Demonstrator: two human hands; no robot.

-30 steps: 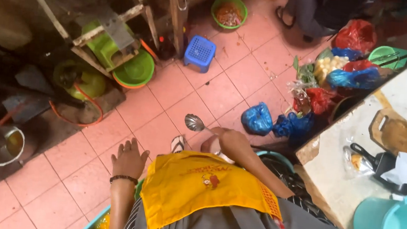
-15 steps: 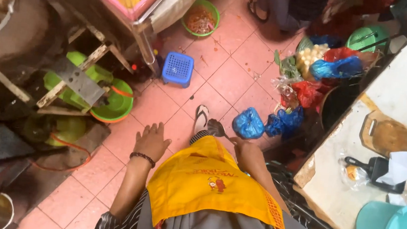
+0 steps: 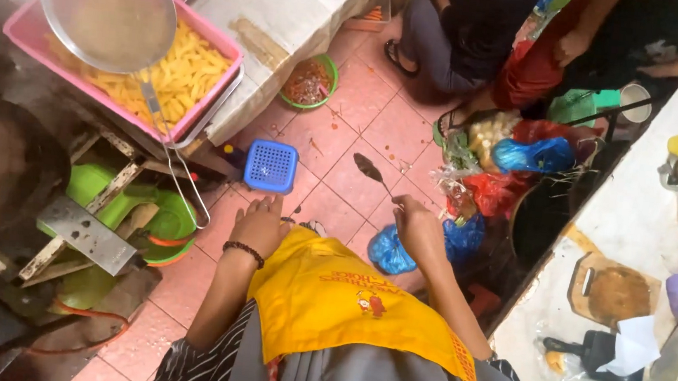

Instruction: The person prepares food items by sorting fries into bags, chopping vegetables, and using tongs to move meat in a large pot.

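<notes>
Right hand (image 3: 417, 227) is clenched round a thin metal spoon (image 3: 368, 168), its shiny bowl out over the pink tiled floor (image 3: 362, 126); left hand (image 3: 259, 224) hangs loose, fingers spread, holding nothing, above the yellow apron (image 3: 345, 299).

A pink tray (image 3: 217, 79) of yellow fries (image 3: 169, 75) sits on a white counter (image 3: 290, 12), a wire skimmer (image 3: 108, 9) over it. A blue basket (image 3: 271, 166) and a green bowl (image 3: 310, 82) stand on the pink tiled floor (image 3: 378, 128). Coloured bags (image 3: 516, 162) lie beside a black pot (image 3: 543, 227). A cutting board (image 3: 615, 292) rests on the right counter (image 3: 643, 220).
</notes>
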